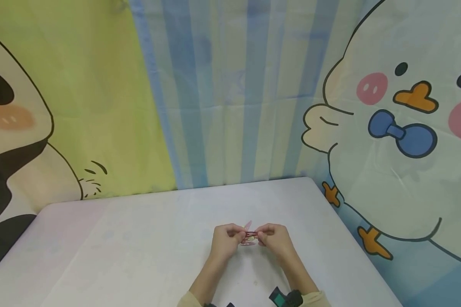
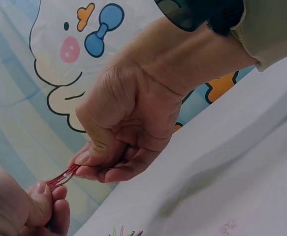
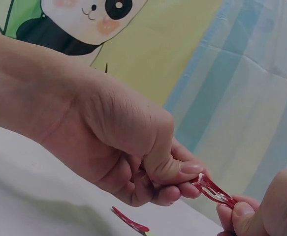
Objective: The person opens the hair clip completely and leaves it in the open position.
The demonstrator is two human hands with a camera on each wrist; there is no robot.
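A red snap hair clip is stretched between both hands above the white table. My left hand pinches one end between thumb and fingers, and my right hand pinches the other. In the right wrist view the clip shows its metal frame with a slight opening between the strips. The left wrist view shows the same clip tilted between the fingertips. Beneath the hands more hair clips lie on the table: a pink clip, a red clip and, at the lower edge, several thin coloured ones.
The white tabletop reaches back to a striped blue curtain. A panda print hangs at the left and a chick print at the right. Dark bands circle the wrists by the beige sleeves.
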